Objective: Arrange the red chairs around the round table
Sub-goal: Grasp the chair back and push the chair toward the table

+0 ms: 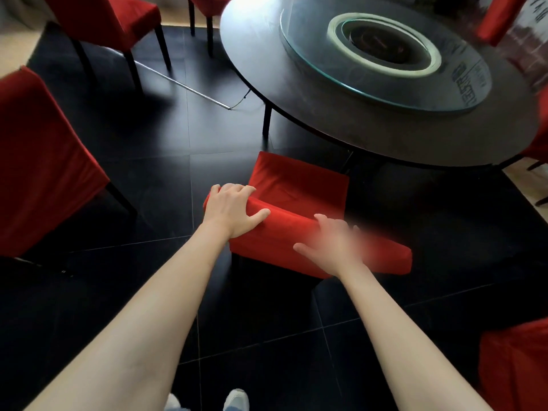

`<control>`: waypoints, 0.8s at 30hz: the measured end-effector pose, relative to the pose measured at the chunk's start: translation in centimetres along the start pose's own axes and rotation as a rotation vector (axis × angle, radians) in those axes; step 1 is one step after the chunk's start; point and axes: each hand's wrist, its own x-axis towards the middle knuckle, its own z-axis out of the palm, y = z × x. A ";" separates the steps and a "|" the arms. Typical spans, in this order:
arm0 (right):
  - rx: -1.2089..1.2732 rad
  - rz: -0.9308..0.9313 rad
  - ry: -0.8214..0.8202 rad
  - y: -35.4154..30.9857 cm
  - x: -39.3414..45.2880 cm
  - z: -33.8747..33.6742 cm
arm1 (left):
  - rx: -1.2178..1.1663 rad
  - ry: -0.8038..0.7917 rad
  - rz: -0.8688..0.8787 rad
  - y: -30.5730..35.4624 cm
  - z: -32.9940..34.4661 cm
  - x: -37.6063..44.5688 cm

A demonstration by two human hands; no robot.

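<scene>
A red fabric-covered chair [299, 188] stands in front of me, its seat pointing at the dark round table [296, 93]. My left hand [234, 207] grips the left end of the chair's backrest top, fingers curled over it. My right hand [335, 243] is motion-blurred over the right part of the backrest top, fingers spread; whether it touches the fabric I cannot tell. Other red chairs stand at the left [44, 161], back left [118, 19] and lower right [516, 363].
A glass turntable [299, 57] sits on the round table. A thin metal rod with a cord [189, 86] lies on the black tiled floor at the back left. More red chairs show at the right edge [501, 16]. My shoes [234, 400] are at the bottom.
</scene>
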 end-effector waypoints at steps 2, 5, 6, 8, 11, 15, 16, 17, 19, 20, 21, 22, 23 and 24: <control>0.030 -0.067 0.006 -3.0 0.9 -0.6 | 0.013 0.024 -0.071 -2.9 -1.8 -0.7; 0.045 -0.152 0.008 -7.5 2.9 -1.7 | 0.046 0.047 -0.166 -7.9 -4.6 -1.9; 0.040 -0.180 0.011 -9.1 3.6 -2.1 | 0.054 0.053 -0.198 -9.6 -5.5 -2.3; 0.026 -0.235 0.018 -12.5 5.1 -2.8 | 0.066 0.067 -0.267 -13.1 -7.3 -3.3; 0.034 -0.313 0.032 -18.4 7.3 -3.3 | 0.086 0.108 -0.358 -18.6 -9.9 -4.5; 0.024 -0.390 0.011 -26.8 10.3 -3.2 | 0.090 0.155 -0.437 -25.8 -13.1 -5.7; 0.021 -0.410 0.008 -29.0 11.0 -3.0 | 0.087 0.171 -0.457 -27.7 -13.8 -6.0; 0.018 -0.427 -0.002 -31.2 11.7 -3.0 | 0.084 0.182 -0.481 -29.7 -14.4 -6.5; 0.019 -0.458 -0.021 -35.4 12.9 -2.8 | 0.093 0.196 -0.521 -33.6 -15.5 -7.4; 0.024 -0.476 -0.019 -37.4 13.4 -2.6 | 0.101 0.204 -0.544 -35.4 -16.0 -7.7; 0.031 -0.499 -0.017 -39.2 14.0 -2.5 | 0.100 0.212 -0.572 -37.1 -16.5 -8.0; 0.038 -0.522 -0.017 -41.0 14.6 -2.3 | 0.091 0.220 -0.600 -38.6 -16.9 -8.3; 0.039 -0.546 -0.019 -42.7 15.2 -2.3 | 0.080 0.227 -0.623 -39.9 -17.3 -8.6; 0.034 -0.568 -0.024 -44.3 15.7 -2.3 | 0.073 0.233 -0.640 -41.1 -17.5 -8.9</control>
